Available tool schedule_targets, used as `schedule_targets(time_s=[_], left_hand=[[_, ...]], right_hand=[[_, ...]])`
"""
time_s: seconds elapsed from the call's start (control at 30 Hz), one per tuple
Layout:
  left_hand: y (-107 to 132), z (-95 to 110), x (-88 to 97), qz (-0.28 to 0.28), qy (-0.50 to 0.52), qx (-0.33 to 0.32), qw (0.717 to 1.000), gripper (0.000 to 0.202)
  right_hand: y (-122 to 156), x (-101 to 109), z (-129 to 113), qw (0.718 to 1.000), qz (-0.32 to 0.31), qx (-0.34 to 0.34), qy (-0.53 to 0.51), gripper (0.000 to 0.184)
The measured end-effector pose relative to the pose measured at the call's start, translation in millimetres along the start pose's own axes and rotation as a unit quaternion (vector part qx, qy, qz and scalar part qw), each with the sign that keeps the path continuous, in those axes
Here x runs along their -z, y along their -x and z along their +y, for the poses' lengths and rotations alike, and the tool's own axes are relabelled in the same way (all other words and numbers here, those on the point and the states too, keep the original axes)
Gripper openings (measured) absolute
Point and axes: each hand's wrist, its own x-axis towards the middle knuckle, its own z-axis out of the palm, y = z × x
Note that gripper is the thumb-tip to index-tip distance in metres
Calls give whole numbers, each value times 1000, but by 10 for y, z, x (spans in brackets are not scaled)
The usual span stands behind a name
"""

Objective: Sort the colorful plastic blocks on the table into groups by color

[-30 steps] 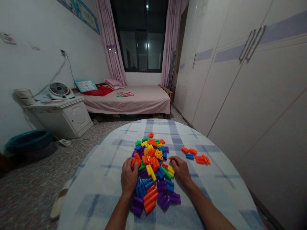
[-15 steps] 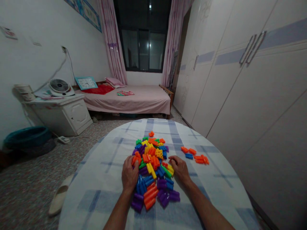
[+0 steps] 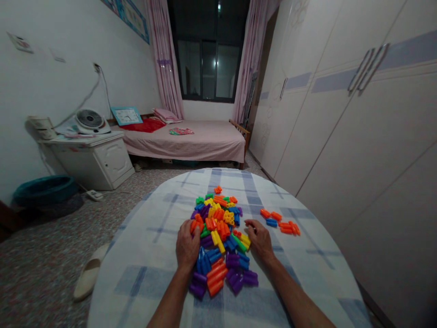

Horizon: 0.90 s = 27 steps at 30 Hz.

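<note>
A heap of plastic tube-shaped building blocks (image 3: 217, 237) in orange, yellow, green, blue and purple lies on the table. My left hand (image 3: 187, 246) rests at the heap's left side, with thumb and fingers closed around an orange block (image 3: 196, 225); part of that block is hidden by the fingers. At the right side my right hand (image 3: 260, 239) rests on the cloth with its fingers curled in, and nothing shows in them. Nearest to it are a yellow block (image 3: 244, 239) and a green block (image 3: 239, 244).
Several orange blocks (image 3: 289, 228) and a blue block (image 3: 271, 222) lie apart on the right. The round table has a checked cloth (image 3: 143, 255). Beyond stand a bed (image 3: 205, 141), a white cabinet (image 3: 109, 159) with a fan (image 3: 90, 120), and a wardrobe (image 3: 341, 150).
The whole view has shifted slightly, so everything appears a little further right. Both hands keep their places beside the heap, and no block has visibly moved.
</note>
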Motion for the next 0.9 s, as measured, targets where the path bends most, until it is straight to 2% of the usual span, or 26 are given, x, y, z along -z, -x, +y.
schedule_targets(time_s=[0.1, 0.17, 0.27, 0.37, 0.47, 0.6, 0.7, 0.8, 0.9], left_hand=[[-3, 1, 1, 0, 0, 1, 1000, 30], [-3, -3, -2, 0, 2, 1, 1000, 31], [4, -17, -15, -1, 8, 4, 1000, 33], [13, -36, -37, -3, 16, 14, 1000, 34], [17, -43, -52, -9, 22, 26, 999, 37], [18, -25, -45, -9, 29, 31, 999, 38], [17, -1, -35, -8, 29, 32, 999, 38], [16, 14, -36, -6, 26, 36, 999, 38], [15, 15, -43, -5, 25, 38, 999, 38]], right_hand=[[-45, 73, 137, 984, 134, 10, 120, 38], [-58, 125, 256, 963, 180, -22, 197, 44], [-52, 150, 428, 954, 142, -52, 258, 48], [-45, 107, 535, 958, 98, -21, 267, 47], [-52, 61, 559, 963, 88, 17, 253, 42], [-58, 67, 460, 983, 64, 36, 168, 37], [-44, 94, 317, 994, 1, 56, 90, 34], [-27, 100, 202, 994, -57, 87, 35, 30], [-20, 73, 170, 995, -20, 97, 17, 30]])
